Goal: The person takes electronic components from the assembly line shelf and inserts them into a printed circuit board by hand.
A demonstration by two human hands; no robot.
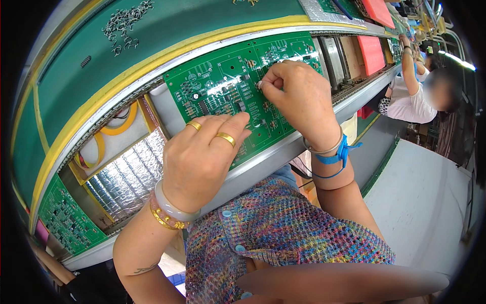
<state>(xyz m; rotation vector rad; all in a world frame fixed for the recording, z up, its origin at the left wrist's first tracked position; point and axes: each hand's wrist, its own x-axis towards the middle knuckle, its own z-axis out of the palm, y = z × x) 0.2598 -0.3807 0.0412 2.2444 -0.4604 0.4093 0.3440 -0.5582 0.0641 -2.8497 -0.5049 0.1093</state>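
A green circuit board (212, 81), set with small resistors, a chip and other parts, lies across the rails in front of me. Over its lower middle is my left hand (200, 157), with two gold rings and its fingers bent close together. What its fingertips hold, if anything, is hidden. Above the board's right half, my right hand (301, 96) is closed in a pinch, thumb against forefinger. A tiny pale bit shows at those fingertips, too small to name. A blue wrist strap (334, 157) circles the right wrist.
Loose metal parts (124, 25) and a small dark spring-like piece (86, 62) lie on the green bench beyond the rail. Another populated board (68, 215) sits at the left on the line. Red foam (371, 54) stands to the right. A co-worker (412, 96) works farther right.
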